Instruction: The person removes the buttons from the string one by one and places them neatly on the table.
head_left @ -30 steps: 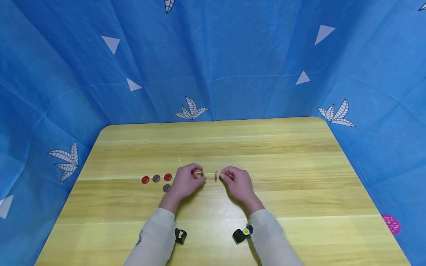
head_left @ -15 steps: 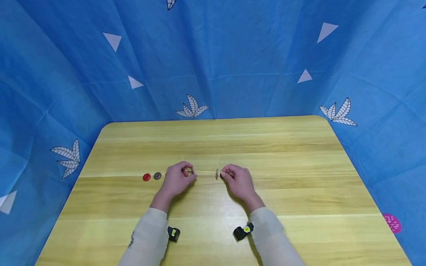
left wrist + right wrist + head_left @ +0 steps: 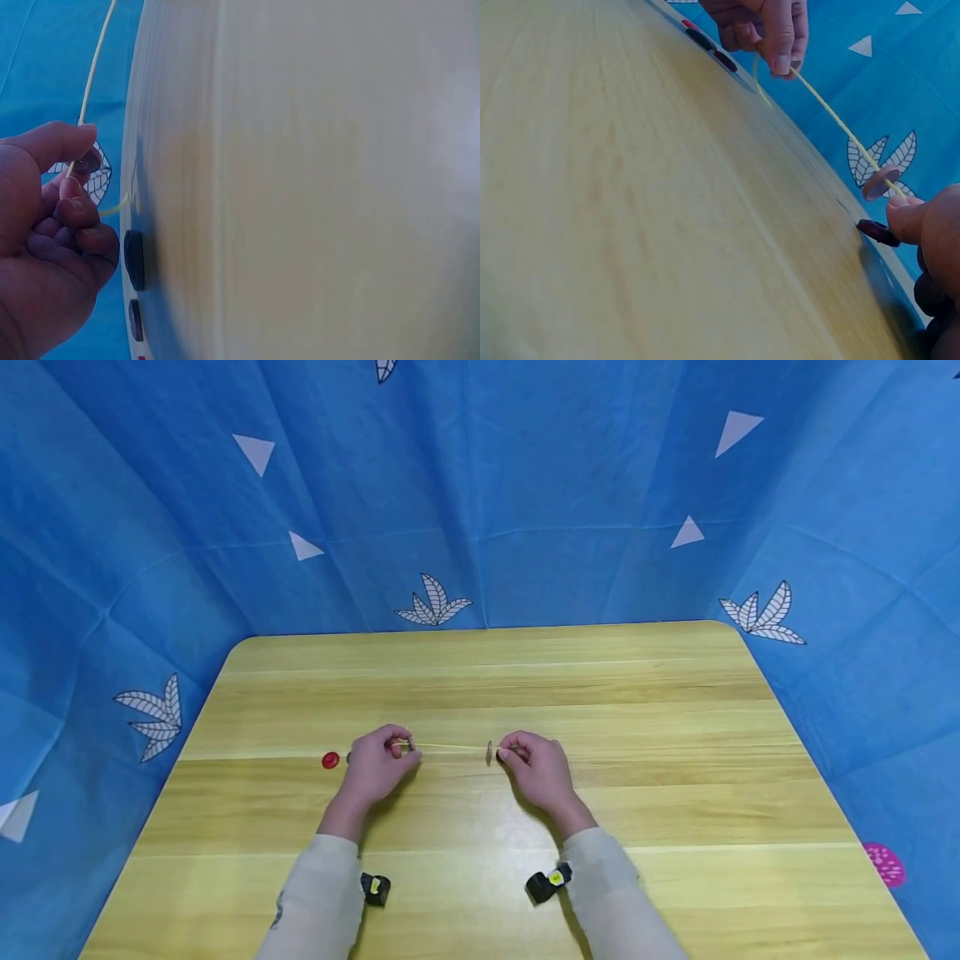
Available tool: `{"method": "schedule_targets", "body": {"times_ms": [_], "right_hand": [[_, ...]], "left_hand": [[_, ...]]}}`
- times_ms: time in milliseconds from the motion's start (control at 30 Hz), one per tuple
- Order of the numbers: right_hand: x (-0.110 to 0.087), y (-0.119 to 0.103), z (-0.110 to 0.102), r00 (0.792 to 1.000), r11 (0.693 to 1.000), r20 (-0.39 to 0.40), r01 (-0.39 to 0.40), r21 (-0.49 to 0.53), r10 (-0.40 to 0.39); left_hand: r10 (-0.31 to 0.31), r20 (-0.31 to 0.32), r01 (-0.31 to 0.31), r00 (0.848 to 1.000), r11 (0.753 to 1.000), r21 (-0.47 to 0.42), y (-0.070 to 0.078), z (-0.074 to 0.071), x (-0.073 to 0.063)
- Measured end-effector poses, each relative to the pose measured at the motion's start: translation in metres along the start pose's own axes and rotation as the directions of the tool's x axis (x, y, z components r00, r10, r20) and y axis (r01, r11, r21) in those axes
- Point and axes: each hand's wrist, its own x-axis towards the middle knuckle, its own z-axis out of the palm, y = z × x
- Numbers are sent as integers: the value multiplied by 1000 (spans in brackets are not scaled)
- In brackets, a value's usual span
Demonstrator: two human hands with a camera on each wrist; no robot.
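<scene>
A yellow cord (image 3: 453, 746) is stretched straight between the two hands. My left hand (image 3: 377, 764) pinches a brown button (image 3: 91, 160) between thumb and finger; the cord runs through it. A loose tail of cord hangs below that hand in the left wrist view. My right hand (image 3: 536, 767) pinches the cord at the other end. Just beside the right fingertips, a brown round button (image 3: 881, 182) sits threaded on the cord, on edge. A dark button (image 3: 878, 232) shows below the right thumb; whether it is on the cord I cannot tell.
Left of the left hand, a red button (image 3: 330, 760) lies on the wooden table (image 3: 637, 710). A grey-brown button (image 3: 348, 757) is mostly covered by that hand. Dark buttons (image 3: 134, 259) appear edge-on in the left wrist view. A blue patterned curtain (image 3: 525, 485) stands behind the table.
My left hand has slid left along the cord with its button, widening the span between the hands and covering several loose buttons. The right hand and its button have stayed nearly still.
</scene>
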Motion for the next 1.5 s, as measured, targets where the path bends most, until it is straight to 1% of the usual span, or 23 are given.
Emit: {"method": "schedule_targets", "body": {"times_ms": [100, 200, 533, 700, 933, 1067, 1267, 1500], "right_hand": [[0, 1, 0, 1000, 1000, -1, 7, 1, -7], [0, 2, 1, 1000, 1000, -1, 16, -1, -16], [0, 3, 0, 1000, 1000, -2, 23, 7, -23], [0, 3, 0, 1000, 1000, -1, 18, 14, -18], [0, 2, 0, 1000, 1000, -6, 26, 13, -26], [0, 2, 0, 999, 999, -9, 32, 12, -32], [0, 2, 1, 1000, 999, -9, 30, 12, -30], [0, 3, 1, 1000, 999, -12, 27, 18, -27]], "left_hand": [[1, -14, -1, 1000, 1000, -12, -2, -4, -1], [-6, -23, 6, 1000, 1000, -5, -5, -7, -2], [-65, -32, 64, 997, 998, -12, -13, -20, -7], [-102, -43, 101, 994, 995, -22, -18, -25, -9], [-137, -59, 136, 989, 990, -23, -24, -36, -12], [-138, -75, 138, 988, 990, -12, -29, -42, -14], [-108, -105, 112, 989, 993, 34, -37, -52, -18], [-133, -117, 140, 984, 989, 49, -43, -59, -24]]}}
